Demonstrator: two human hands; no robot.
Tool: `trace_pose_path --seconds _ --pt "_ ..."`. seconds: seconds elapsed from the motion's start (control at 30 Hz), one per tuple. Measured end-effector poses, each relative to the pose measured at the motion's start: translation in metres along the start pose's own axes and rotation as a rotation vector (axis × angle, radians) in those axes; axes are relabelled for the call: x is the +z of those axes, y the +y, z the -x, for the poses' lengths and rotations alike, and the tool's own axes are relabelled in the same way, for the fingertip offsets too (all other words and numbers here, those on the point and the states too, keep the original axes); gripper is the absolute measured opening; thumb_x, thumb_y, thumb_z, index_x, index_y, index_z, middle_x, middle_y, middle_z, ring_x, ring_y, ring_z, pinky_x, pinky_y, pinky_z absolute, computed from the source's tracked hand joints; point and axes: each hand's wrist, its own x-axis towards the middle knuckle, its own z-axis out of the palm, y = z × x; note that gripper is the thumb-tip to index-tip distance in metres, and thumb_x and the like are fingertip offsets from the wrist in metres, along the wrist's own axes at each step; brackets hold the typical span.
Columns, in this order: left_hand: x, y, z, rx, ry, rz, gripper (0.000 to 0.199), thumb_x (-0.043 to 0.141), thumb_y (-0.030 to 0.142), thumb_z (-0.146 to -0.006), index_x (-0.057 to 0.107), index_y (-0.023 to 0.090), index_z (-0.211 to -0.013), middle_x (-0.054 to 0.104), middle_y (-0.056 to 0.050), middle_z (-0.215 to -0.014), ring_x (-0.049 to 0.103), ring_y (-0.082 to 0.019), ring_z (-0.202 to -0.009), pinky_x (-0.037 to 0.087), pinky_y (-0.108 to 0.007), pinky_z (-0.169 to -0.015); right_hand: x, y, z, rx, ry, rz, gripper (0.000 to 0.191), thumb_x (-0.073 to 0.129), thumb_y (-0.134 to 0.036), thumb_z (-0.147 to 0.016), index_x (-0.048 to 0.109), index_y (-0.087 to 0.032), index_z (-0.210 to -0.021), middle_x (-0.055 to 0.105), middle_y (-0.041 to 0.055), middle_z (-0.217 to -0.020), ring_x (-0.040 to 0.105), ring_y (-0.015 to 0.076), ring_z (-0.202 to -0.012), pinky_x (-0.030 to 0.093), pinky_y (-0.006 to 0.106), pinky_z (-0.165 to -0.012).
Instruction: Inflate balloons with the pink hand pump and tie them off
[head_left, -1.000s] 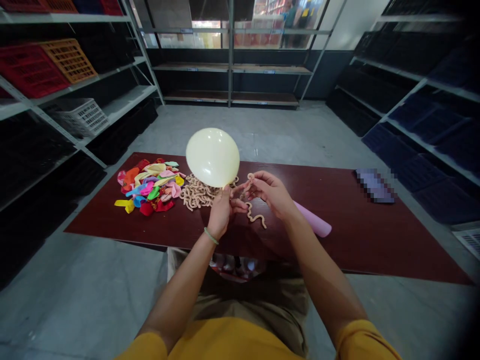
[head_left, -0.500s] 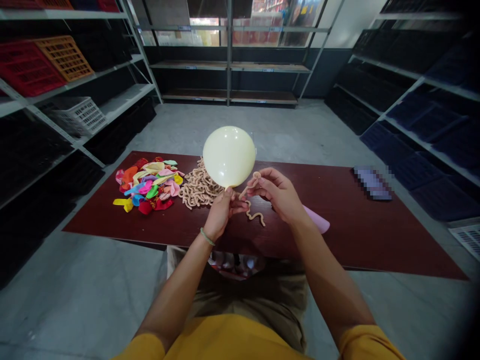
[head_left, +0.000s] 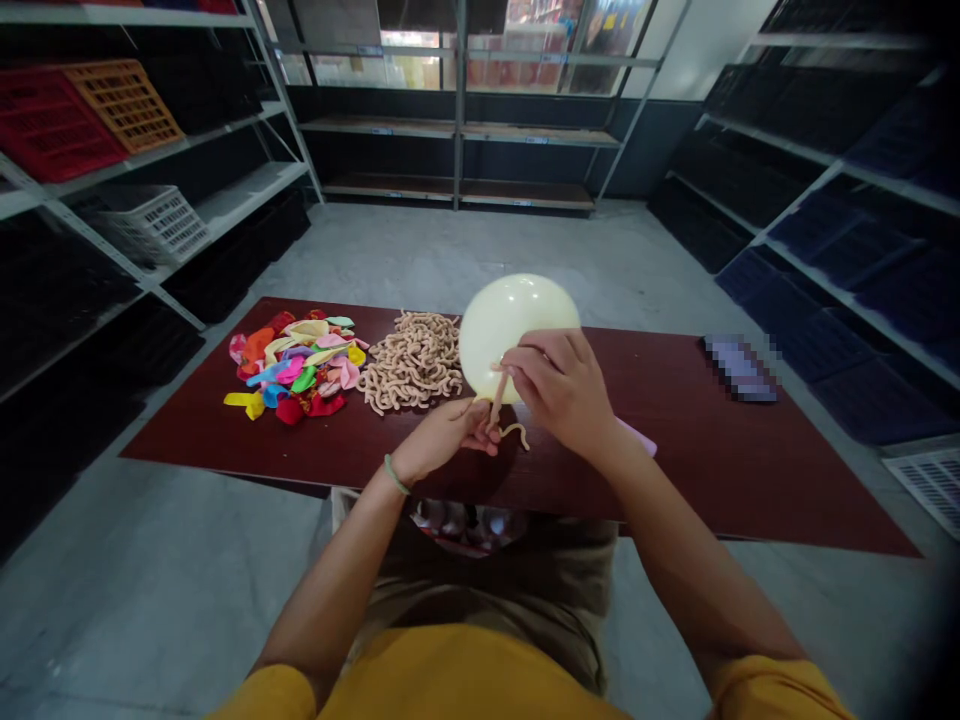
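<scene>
A pale yellow inflated balloon (head_left: 517, 305) tilts to the right over the table, its neck pinched in the fingers of my left hand (head_left: 442, 435). In front of the balloon, my right hand (head_left: 566, 385) is closed on a beige strand (head_left: 499, 398) that runs taut down to my left fingers. A wavy beige piece (head_left: 517, 432) shows below the hands. To the left lies a heap of curly beige strands (head_left: 412, 365), and beside it a pile of flat, uninflated coloured balloons (head_left: 300, 370).
A lilac object (head_left: 637, 437) lies partly hidden behind my right forearm on the dark red table (head_left: 720, 470). A pixelated flat object (head_left: 742, 368) rests at the right end. Shelving stands on three sides, with red, orange (head_left: 124, 105) and white baskets (head_left: 161, 225) on the left.
The balloon has swung to the right and tipped behind my right hand. My right hand has drawn the beige strand up and taut; my left hand has dropped slightly.
</scene>
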Motion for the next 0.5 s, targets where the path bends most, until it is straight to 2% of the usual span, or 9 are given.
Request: trace_pose_path --seconds 0.13,0.27,0.37,0.43,0.5 --pt "-0.015 0.017 0.009 0.026 -0.179 -0.302 0.039 0.055 0.048 -0.09 0.066 0.017 -0.07 0.069 -0.008 -0.067 0.066 -0.018 -0.056 0.052 -0.027 -0.054 -0.004 0.003 -0.011 -0.147 -0.163 0.06 0.013 0.05 -0.024 -0.096 0.063 -0.023 -0.095 0.065 0.0052 -0.102 0.048 0.0239 -0.099 0.033 0.039 -0.086" --pt "-0.023 0.031 0.014 0.148 -0.325 -0.663 0.034 0.055 0.034 -0.093 0.067 0.019 -0.065 0.063 -0.003 -0.053 0.058 -0.015 -0.045 0.042 -0.023 -0.048 -0.004 0.005 -0.029 -0.282 -0.414 -0.083 0.01 0.053 -0.021 -0.092 0.063 -0.021 -0.09 0.066 0.0042 -0.095 0.05 0.0226 -0.095 0.034 0.036 -0.082" --pt "-0.02 0.03 0.015 0.31 -0.28 -0.858 0.03 0.057 0.025 -0.091 0.063 0.02 -0.061 0.057 -0.001 -0.051 0.047 -0.013 -0.04 0.037 -0.025 -0.047 0.004 0.013 -0.041 -0.278 -0.59 -0.299 0.011 0.057 -0.017 -0.086 0.065 -0.021 -0.081 0.067 0.0025 -0.085 0.054 0.019 -0.084 0.036 0.032 -0.075" --pt "-0.016 0.024 0.016 0.413 -0.187 -0.9 0.023 0.062 0.023 -0.087 0.063 0.021 -0.064 0.056 0.0 -0.054 0.042 -0.013 -0.041 0.036 -0.026 -0.05 0.014 0.02 -0.045 -0.204 -0.709 -0.469 0.011 0.061 -0.016 -0.08 0.068 -0.023 -0.076 0.069 0.0006 -0.078 0.056 0.0168 -0.075 0.038 0.029 -0.069" --pt "-0.012 0.017 0.018 0.449 -0.14 -0.863 0.018 0.067 0.024 -0.084 0.063 0.021 -0.066 0.054 0.0 -0.057 0.04 -0.013 -0.043 0.038 -0.027 -0.054 0.027 0.027 -0.047 -0.091 -0.824 -0.638 0.009 0.067 -0.017 -0.073 0.07 -0.025 -0.071 0.07 -0.0016 -0.07 0.056 0.0146 -0.064 0.038 0.028 -0.061"
